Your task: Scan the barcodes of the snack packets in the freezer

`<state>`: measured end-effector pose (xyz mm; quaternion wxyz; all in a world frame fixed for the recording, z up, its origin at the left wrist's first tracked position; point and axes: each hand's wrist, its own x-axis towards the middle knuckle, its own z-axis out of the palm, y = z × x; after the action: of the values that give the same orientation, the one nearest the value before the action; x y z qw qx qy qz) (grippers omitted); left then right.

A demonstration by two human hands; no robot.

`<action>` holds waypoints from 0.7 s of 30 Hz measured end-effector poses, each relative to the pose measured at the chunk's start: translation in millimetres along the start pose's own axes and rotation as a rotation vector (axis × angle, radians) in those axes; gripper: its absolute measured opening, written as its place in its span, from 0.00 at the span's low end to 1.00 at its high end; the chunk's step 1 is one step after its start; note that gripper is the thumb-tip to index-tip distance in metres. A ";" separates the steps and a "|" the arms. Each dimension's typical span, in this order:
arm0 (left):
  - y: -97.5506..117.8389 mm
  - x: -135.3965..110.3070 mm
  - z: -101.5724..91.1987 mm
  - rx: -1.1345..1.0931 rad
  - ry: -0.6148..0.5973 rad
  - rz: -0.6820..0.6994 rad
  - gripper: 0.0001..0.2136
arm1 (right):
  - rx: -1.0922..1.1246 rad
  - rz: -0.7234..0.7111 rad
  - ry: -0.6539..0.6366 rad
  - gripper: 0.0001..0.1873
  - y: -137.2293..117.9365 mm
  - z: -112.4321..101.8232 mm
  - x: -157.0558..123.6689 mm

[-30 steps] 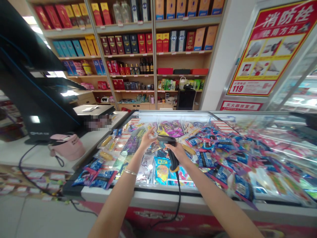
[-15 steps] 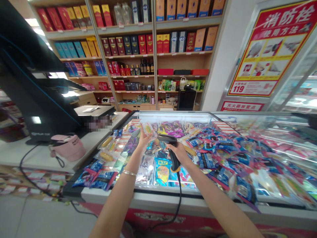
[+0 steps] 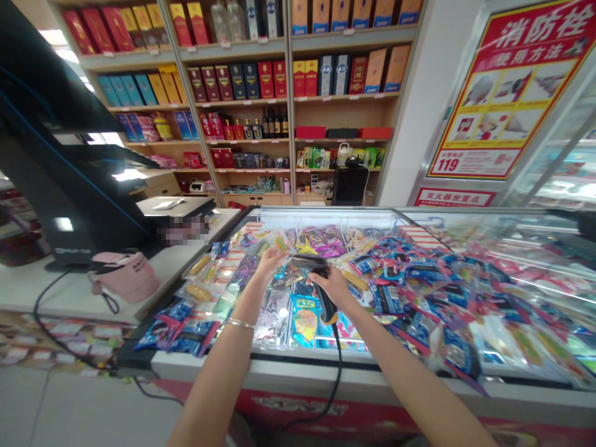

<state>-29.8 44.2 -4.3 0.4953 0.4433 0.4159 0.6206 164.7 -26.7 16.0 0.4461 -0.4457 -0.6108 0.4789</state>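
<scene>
My left hand (image 3: 270,259) is closed on a clear plastic snack packet (image 3: 280,241) with a green and orange print, held up over the freezer. In my right hand (image 3: 334,283) is a black barcode scanner (image 3: 327,302), gripped by its handle. The scanner's head points left toward the packet, a small distance from it. A black cable (image 3: 339,360) hangs from the handle down past the freezer's front edge. Beneath both hands, a blue packet (image 3: 305,320) shows through the glass. Blue and pink snack packets (image 3: 419,273) lie heaped to the right of my right hand.
The chest freezer (image 3: 223,366) spans the front, with corn packets (image 3: 200,292) on its left side. A white counter (image 3: 79,295) at left bears a black checkout terminal (image 3: 93,211) and a pink cup-shaped bag (image 3: 125,276). Shelves of boxes (image 3: 242,81) stand behind.
My left hand has turned slightly, and its raised fingers have folded closer around the packet. The scanner has shifted a little to the left.
</scene>
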 end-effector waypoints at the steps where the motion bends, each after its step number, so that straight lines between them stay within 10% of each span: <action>1: 0.3 0.1 0.0 0.013 0.005 -0.002 0.25 | -0.014 0.001 -0.007 0.11 0.8 0.1 0.3; 21: -14.7 12.4 -10.1 0.188 -0.001 -0.063 0.23 | -0.479 -0.105 0.058 0.07 -8.6 2.0 -8.1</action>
<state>-37.3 58.0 -19.3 0.4708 0.4748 0.4859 0.5628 163.4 -36.1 23.2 0.3693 -0.5199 -0.7161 0.2839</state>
